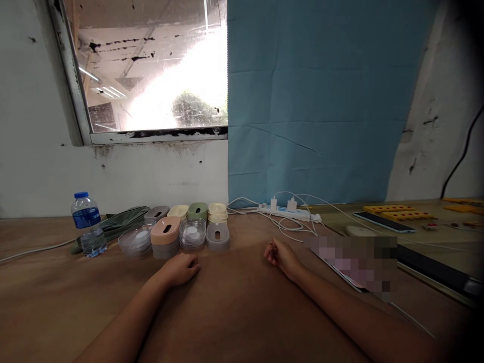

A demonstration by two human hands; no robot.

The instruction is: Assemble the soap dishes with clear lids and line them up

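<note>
My left hand (182,268) rests on the brown tabletop (242,312), fingers curled into a loose fist with nothing showing in it. Just beyond it stand a peach lid (166,229) with a slot, set on grey box parts (165,249), and stacked clear plastic bowls (192,234). A grey slotted lid (218,236) sits a little to the right of these. My right hand (282,257) also lies on the table, its fingers bent in and apparently holding nothing. Nearest to it are the white cables (293,226) and a partly blurred tablet-like device (346,269).
At the left stand a water bottle (88,227) and a dark green pouch (123,222). Cream containers (218,212) and a green lid (197,210) are by the wall. A power strip (289,212), a phone (383,222) and yellow blocks (399,213) lie toward the right.
</note>
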